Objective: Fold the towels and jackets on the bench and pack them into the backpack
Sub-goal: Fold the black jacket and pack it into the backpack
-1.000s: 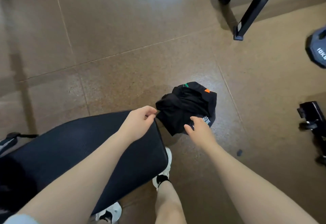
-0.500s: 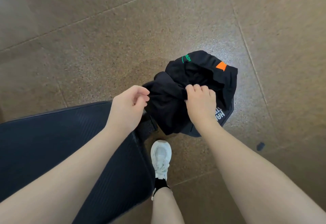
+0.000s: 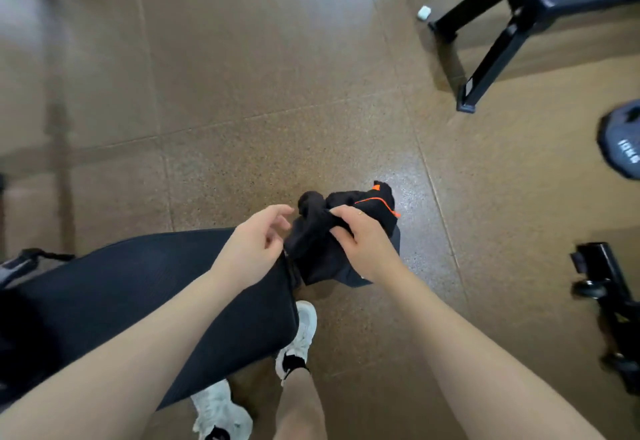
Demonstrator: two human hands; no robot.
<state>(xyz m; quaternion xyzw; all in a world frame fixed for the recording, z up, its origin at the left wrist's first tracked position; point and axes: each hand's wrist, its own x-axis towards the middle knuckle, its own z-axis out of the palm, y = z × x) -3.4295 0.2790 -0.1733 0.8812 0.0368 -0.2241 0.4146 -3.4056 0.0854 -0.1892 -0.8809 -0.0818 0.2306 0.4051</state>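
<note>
The black jacket [image 3: 332,249] with orange trim sat bunched just right of centre in the frame, off the near end of the counter [image 3: 156,301] and above the brown floor [image 3: 277,76]; whether its lower edge rested on the floor could not be told. The right hand [image 3: 363,242] was on top of it, fingers curled into the cloth and gripping a fold. The left hand [image 3: 252,249], just to the left and nearly touching the bundle, held nothing, its fingers loosely bent with the forefinger stretched toward the fabric. Crumpled as it was, the jacket showed no clear long axis; the orange-edged part pointed to the upper right, away from the counter. The counter's dark padded top ran from the hands toward the lower left, so laying the jacket flat would probably mean carrying it leftward and toward the person. At the left edge of the frame a grey strap [image 3: 20,263] showed, perhaps part of the backpack, though this was not sure, and nothing of its inside could be seen
</note>
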